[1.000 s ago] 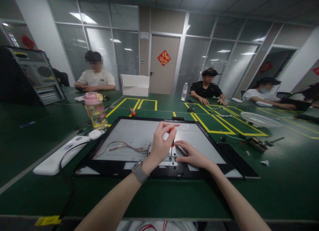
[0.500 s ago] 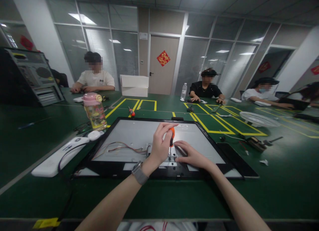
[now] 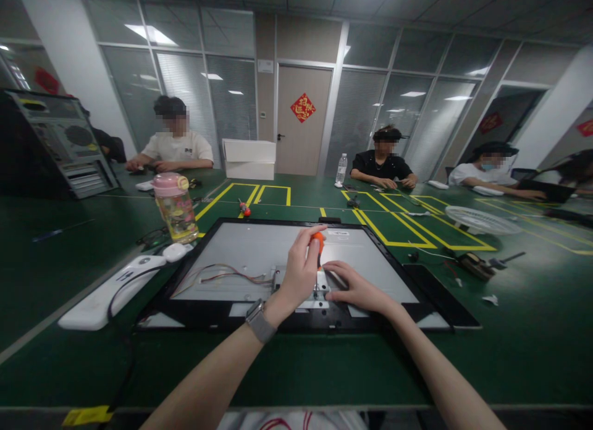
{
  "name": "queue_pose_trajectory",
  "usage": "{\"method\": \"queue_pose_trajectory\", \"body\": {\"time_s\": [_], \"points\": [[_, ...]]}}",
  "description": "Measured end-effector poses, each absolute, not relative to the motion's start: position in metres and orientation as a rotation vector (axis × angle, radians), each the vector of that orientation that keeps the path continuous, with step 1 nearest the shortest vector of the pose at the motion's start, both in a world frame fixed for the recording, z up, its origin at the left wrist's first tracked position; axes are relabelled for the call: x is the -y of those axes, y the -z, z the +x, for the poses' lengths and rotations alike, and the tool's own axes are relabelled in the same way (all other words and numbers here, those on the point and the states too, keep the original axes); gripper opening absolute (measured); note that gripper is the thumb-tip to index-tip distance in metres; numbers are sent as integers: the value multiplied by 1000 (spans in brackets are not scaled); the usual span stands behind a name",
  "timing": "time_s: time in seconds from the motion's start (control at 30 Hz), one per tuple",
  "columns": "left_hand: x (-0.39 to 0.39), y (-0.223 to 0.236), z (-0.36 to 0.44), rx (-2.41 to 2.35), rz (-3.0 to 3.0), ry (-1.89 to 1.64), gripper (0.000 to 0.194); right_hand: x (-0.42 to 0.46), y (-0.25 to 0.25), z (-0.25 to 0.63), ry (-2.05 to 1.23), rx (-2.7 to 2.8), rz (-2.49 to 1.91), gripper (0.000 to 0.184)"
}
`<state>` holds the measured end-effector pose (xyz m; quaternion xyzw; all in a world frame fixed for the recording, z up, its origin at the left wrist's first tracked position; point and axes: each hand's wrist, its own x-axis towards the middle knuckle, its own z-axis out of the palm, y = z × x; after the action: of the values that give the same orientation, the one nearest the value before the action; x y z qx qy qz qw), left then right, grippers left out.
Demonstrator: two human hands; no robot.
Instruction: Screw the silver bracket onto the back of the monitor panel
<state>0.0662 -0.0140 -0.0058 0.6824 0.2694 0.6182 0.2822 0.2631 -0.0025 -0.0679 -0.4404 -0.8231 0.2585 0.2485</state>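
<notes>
A black-framed monitor panel (image 3: 259, 248) lies face down on the green table, its grey metal back up. My left hand (image 3: 299, 272) is closed round an orange-handled screwdriver (image 3: 317, 243) that stands upright on a small metal bracket (image 3: 319, 291) near the panel's front edge. My right hand (image 3: 354, 289) rests flat beside the bracket with fingers stretched toward the screwdriver's tip. Thin coloured wires (image 3: 222, 272) run across the panel from the left to the bracket.
A pink-lidded bottle (image 3: 175, 207), a white cover (image 3: 109, 288) with a black cable and a mouse lie left. A computer case (image 3: 53, 143) stands far left. A white fan grille (image 3: 484, 220) and small parts lie right. Three people sit across the table beside a white box (image 3: 250, 159).
My left hand has shifted its fingers on the screwdriver handle, showing more of the orange grip. The right hand has stayed by the bracket.
</notes>
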Motion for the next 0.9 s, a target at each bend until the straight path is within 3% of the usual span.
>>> {"method": "queue_pose_trajectory", "body": {"time_s": [0.07, 0.23, 0.4, 0.6, 0.77, 0.9], "points": [[15, 5, 66, -661, 1810, -1613, 30, 3, 68, 263, -702, 2240, -1213, 64], [16, 3, 66, -733, 1842, -1757, 13, 2, 71, 263, -679, 2236, -1198, 65], [15, 2, 65, -719, 1738, -1649, 30, 2, 71, 264, -667, 2241, -1208, 65], [11, 3, 66, -770, 1752, -1772, 12, 3, 69, 263, -669, 2238, -1206, 65], [11, 4, 66, -750, 1636, -1655, 27, 3, 67, 263, -685, 2244, -1214, 64], [12, 3, 66, -765, 1726, -1731, 19, 4, 67, 263, -683, 2235, -1217, 63]]}}
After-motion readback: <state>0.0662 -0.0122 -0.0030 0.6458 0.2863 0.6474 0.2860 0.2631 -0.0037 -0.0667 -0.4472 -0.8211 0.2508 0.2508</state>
